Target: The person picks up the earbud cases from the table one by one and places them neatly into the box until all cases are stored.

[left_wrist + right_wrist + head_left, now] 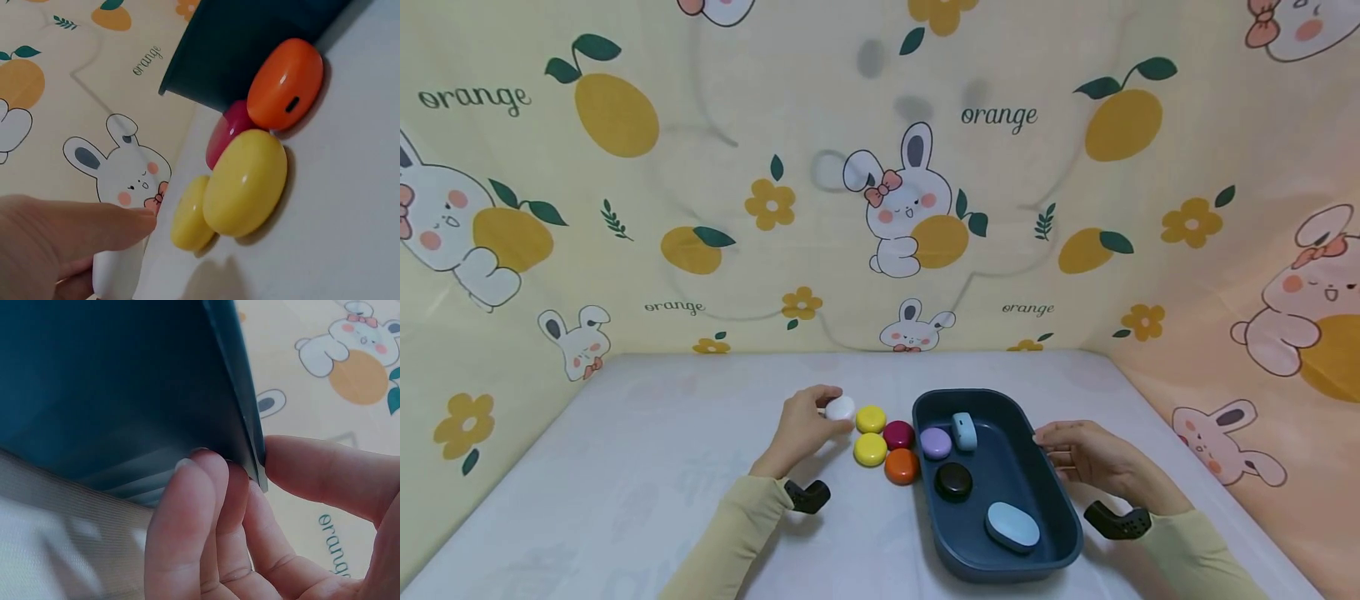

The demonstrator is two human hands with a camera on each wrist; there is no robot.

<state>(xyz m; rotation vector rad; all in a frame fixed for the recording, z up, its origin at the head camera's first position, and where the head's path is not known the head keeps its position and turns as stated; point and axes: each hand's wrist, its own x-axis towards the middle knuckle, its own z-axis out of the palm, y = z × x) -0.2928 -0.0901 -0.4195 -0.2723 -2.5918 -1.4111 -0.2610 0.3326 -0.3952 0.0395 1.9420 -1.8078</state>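
Note:
My left hand (801,423) pinches a glossy white rounded earbud case (841,408) between thumb and fingers, left of the group on the table. Close by lie two yellow cases (870,450), a dark red case (898,435) and an orange case (902,467). In the left wrist view the orange case (285,84) shows a small dark slot. With thumb and fingers on either side of the rim, my right hand (1093,458) grips the right wall of a dark blue tray (1000,462). The right wrist view shows this wall (125,381) between the fingers.
In the tray are a lilac case (936,443), a small light blue case (965,432), a black case (953,481) and a larger pale blue oval case (1012,527). A white cloth (647,467) covers the table, with a printed curtain (820,208) behind and at both sides.

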